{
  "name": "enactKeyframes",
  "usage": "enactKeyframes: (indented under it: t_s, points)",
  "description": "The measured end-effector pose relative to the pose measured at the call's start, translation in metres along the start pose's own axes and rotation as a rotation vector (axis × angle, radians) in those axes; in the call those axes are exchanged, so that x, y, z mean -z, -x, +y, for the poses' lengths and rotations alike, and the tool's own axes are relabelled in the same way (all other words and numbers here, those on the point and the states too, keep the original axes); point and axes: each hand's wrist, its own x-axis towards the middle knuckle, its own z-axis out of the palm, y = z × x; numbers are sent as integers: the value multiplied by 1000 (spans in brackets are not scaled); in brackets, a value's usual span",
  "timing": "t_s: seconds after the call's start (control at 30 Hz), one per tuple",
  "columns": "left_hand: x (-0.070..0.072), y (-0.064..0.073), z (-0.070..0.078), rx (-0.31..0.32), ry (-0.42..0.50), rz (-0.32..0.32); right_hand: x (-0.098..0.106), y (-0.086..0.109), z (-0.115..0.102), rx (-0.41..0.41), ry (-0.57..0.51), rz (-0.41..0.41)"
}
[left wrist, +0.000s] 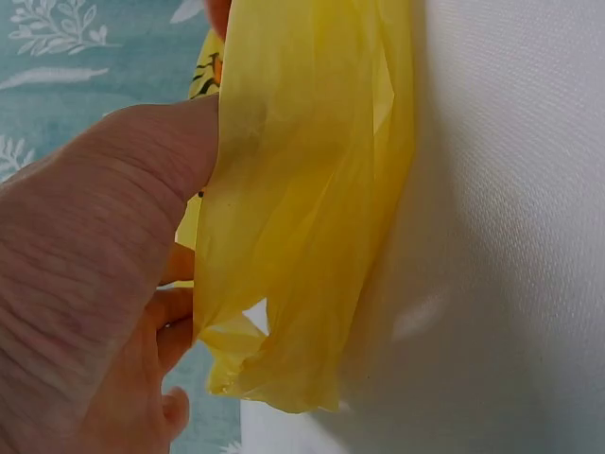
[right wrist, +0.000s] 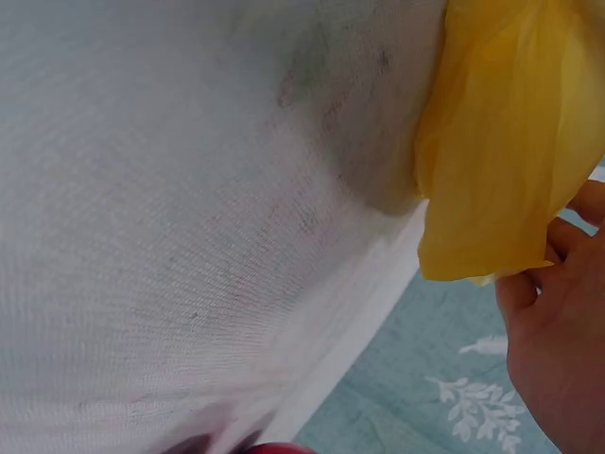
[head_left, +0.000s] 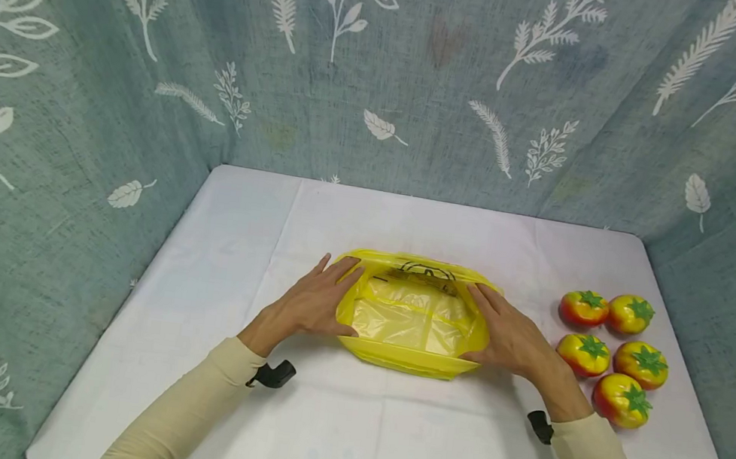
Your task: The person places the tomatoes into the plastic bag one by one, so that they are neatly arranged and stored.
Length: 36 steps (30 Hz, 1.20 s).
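A yellow plastic bag [head_left: 408,360] lies on the white-covered table with its wide mouth facing up and dark print on its far inner side. At the left end of the mouth my left hand [head_left: 315,299] has its fingers spread, the fingertips just inside the rim. In the left wrist view its thumb [left wrist: 170,142] goes behind the bag's near wall. My right hand [head_left: 511,333] is at the opposite end, fingers extended into the mouth and thumb by the near rim. Between them the two hands stretch the mouth apart. Creased yellow plastic shows inside the bag.
Several red-and-yellow tomato-like fruits [head_left: 621,401] with green leafy tops sit in a cluster on the table's right side, close by the right forearm. The white cloth [head_left: 319,421] covers the table. Blue-green leaf-patterned curtains [head_left: 383,95] enclose the back and both sides.
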Motion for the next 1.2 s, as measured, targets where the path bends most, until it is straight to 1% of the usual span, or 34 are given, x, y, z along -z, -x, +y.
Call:
enactKeyframes:
  t_s: [0.43,0.67,0.87,0.97,1.03,1.2]
  points:
    - [1,2,2,19,-15,-18,0,1,0,-21,7,-28]
    - [1,3,3,33,5,-18,0,1,1,-19,6,-25]
    - [4,0,5,23,21,-23,1,3,3,-43,0,-40]
    - [6,-1,5,30,16,-34,1,4,5,-42,3,-41]
    - [5,-1,5,31,10,-37,1,4,5,-35,4,-41]
    - [1,-1,5,14,36,-24,1,4,5,-26,13,-33]
